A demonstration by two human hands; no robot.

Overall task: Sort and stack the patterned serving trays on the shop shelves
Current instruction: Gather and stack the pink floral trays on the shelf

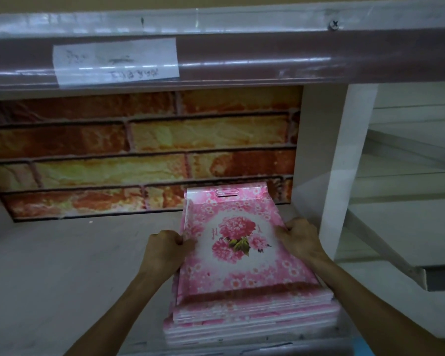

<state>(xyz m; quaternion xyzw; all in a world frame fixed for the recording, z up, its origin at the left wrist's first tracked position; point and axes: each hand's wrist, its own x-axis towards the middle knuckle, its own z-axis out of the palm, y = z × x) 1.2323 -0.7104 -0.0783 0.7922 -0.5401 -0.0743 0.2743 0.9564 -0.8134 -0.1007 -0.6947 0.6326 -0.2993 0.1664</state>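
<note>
A stack of pink flowered trays (242,299) lies flat on a pale shelf (62,265), pushed toward its right end. Nearest the viewer, the stack's front edge shows several thin layers, slightly uneven. 2 bare forearms reach in from below. The left hand (165,250) has its fingers curled round the left edge of the top tray (231,242); the right hand (299,238) pinches the right edge, thumb on top. Beyond the hands, the far end of the tray has a slot handle (226,193). Behind the stack is a brick-pattern back wall (139,150), right of it a white upright (344,163), and above it the next shelf's rail with a paper label (116,62). The trays look thin, stiff, light and glossy, so probably slippery; gripping both long edges, or the slot, seems safest.
</note>
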